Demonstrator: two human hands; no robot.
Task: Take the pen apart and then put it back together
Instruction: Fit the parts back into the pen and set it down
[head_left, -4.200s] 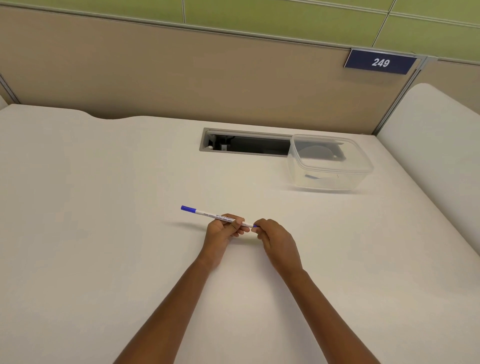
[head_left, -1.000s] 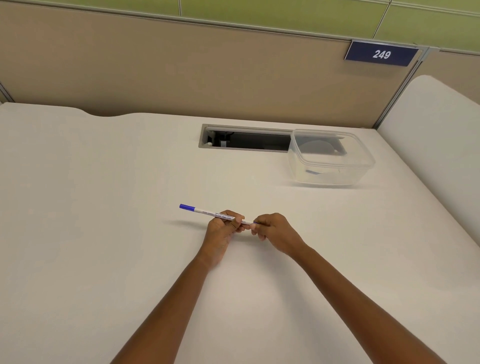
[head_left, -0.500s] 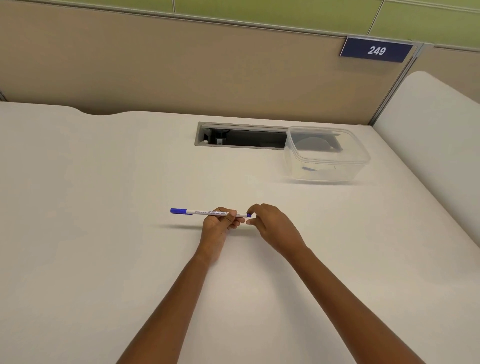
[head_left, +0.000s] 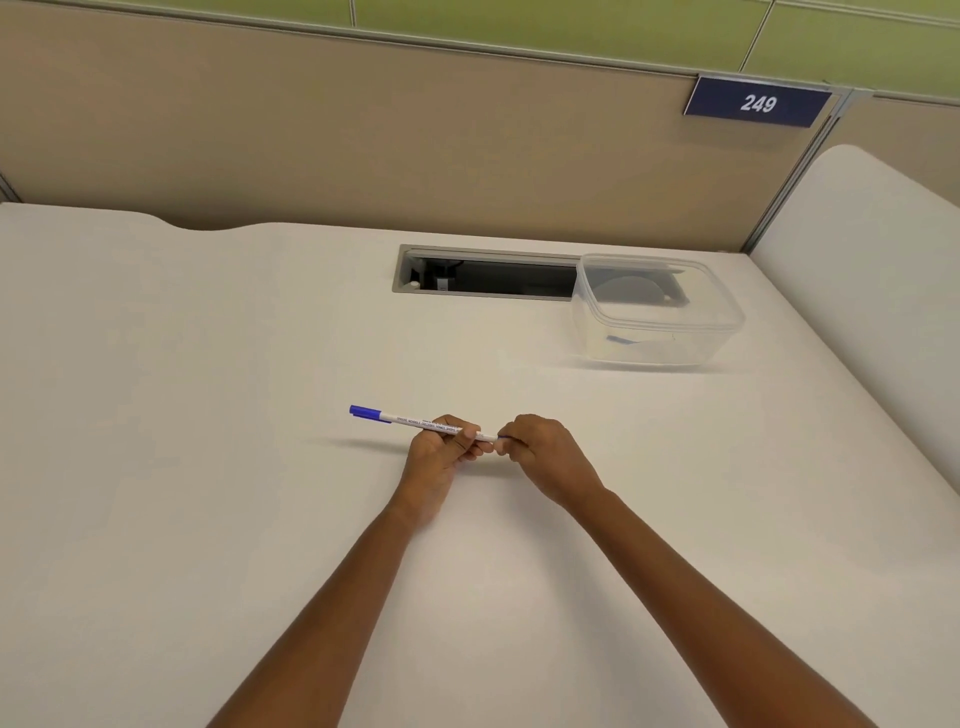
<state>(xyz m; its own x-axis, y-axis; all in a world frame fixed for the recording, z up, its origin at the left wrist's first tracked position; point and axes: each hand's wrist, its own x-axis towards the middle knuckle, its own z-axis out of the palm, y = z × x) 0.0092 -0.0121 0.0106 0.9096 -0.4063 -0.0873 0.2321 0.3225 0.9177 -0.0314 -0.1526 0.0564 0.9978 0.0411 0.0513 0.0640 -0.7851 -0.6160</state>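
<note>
Left hand (head_left: 441, 457): grip closed round barrel of pen (head_left: 415, 422), fingers wrapped, thumb on top.
Right hand (head_left: 540, 454): grip pinched on pen's right end; part under fingertips hidden, only sliver of blue shows.
Pen: held just above counter (head_left: 208, 467), mid-width, toward near edge; blue cap (head_left: 366, 412) points left.
Risks: end piece small, could slip from pinch and roll toward right edge; sudden release could jerk barrel; refill could slide out unnoticed.
Clear container (head_left: 657, 312): far right, well apart.
</note>
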